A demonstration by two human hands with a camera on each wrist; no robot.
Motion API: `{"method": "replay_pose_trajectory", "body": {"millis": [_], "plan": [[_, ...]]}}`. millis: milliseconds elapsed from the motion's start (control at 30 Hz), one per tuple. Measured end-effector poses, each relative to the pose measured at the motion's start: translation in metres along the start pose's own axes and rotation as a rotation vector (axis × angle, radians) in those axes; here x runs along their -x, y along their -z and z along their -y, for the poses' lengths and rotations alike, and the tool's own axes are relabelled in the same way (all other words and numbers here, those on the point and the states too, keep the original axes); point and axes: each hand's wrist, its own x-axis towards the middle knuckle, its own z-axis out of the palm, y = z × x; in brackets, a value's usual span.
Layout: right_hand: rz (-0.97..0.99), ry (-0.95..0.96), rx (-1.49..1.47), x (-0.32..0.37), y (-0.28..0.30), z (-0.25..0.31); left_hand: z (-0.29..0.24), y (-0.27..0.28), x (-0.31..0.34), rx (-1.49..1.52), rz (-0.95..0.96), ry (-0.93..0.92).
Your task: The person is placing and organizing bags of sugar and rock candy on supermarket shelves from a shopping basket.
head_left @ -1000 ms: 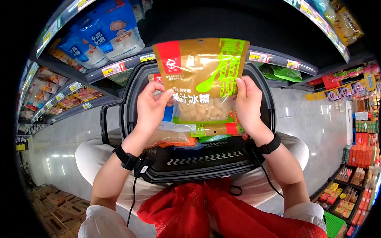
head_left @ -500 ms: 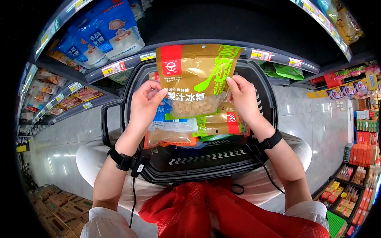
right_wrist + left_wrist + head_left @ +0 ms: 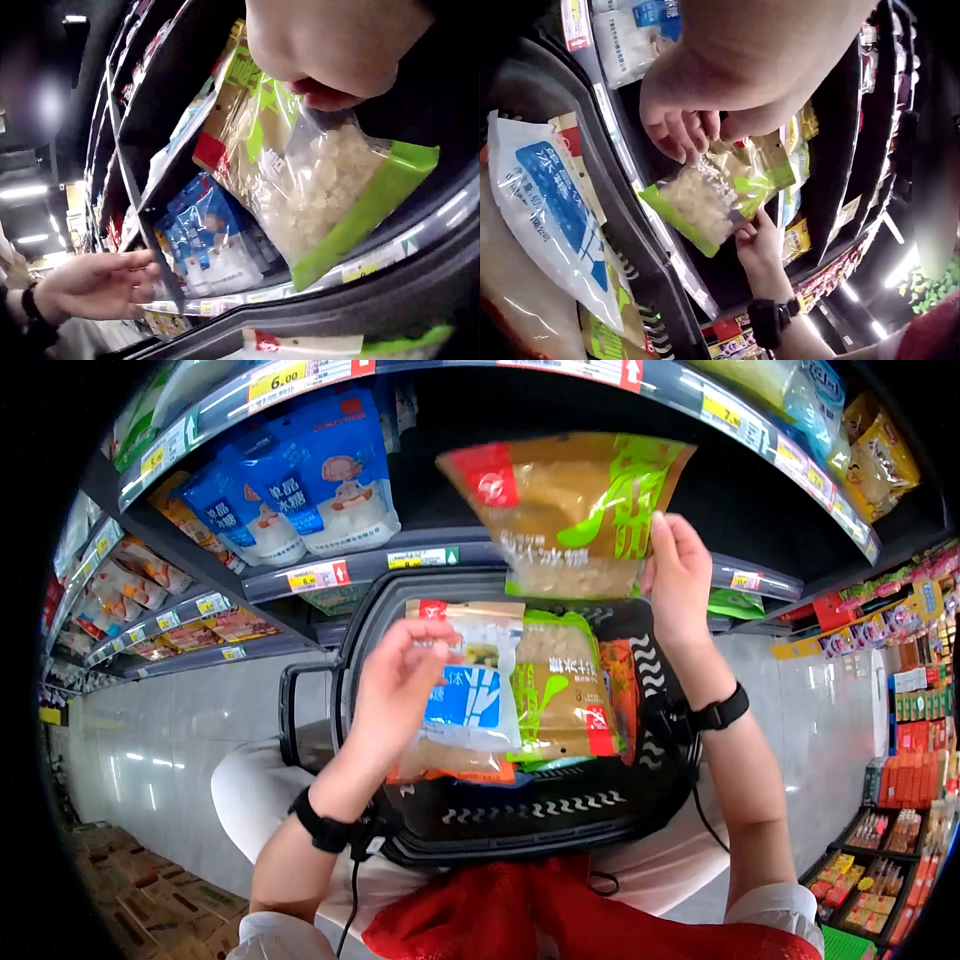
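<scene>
A gold and green bag of rock sugar (image 3: 575,510), with a red corner patch and a clear window showing pale lumps, hangs tilted at the shelf front. My right hand (image 3: 682,575) pinches its right edge between thumb and fingers. In the right wrist view the bag (image 3: 322,172) spreads out below that hand. My left hand (image 3: 400,680) holds nothing; its fingers are loosely bent over the black basket (image 3: 400,830). Below it lies a white and blue bag (image 3: 480,700). Beside that rests another gold and green bag of rock sugar (image 3: 565,680).
Blue bags of rock sugar (image 3: 335,480) stand on the shelf at left. Price tags line the shelf edge (image 3: 420,558) behind the basket. An upper shelf edge (image 3: 735,410) curves above. Small packaged goods (image 3: 850,880) fill displays at right, and cartons (image 3: 150,890) lie at lower left.
My left hand has let go of the rock sugar bag and dropped away from it. My right hand has carried the bag up and right toward the shelf. The basket's contents now show more fully.
</scene>
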Motion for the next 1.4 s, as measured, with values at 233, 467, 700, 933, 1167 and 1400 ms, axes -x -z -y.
{"method": "replay_pose_trajectory", "body": {"millis": [233,467,700,933,1167,1400], "plan": [[-0.028,-0.023,-0.092,-0.106,-0.056,-0.040,-0.003,0.005,-0.003,0.084,0.037,0.051],[0.011,0.321,-0.275,-0.243,-0.119,-0.101,-0.017,0.023,-0.018,0.181,0.074,0.192],[0.025,0.336,-0.154,-0.297,-0.157,-0.124,-0.011,0.031,-0.026,0.122,0.009,0.217],[-0.018,0.311,-0.019,-0.297,-0.171,-0.140,-0.017,0.028,-0.020,0.105,0.033,0.186],[-0.054,0.239,0.028,-0.295,-0.149,-0.149,-0.016,0.026,-0.017,0.110,0.062,0.199],[-0.064,0.218,0.046,-0.301,-0.149,-0.156,-0.019,0.028,-0.016,0.119,0.105,0.196]]}}
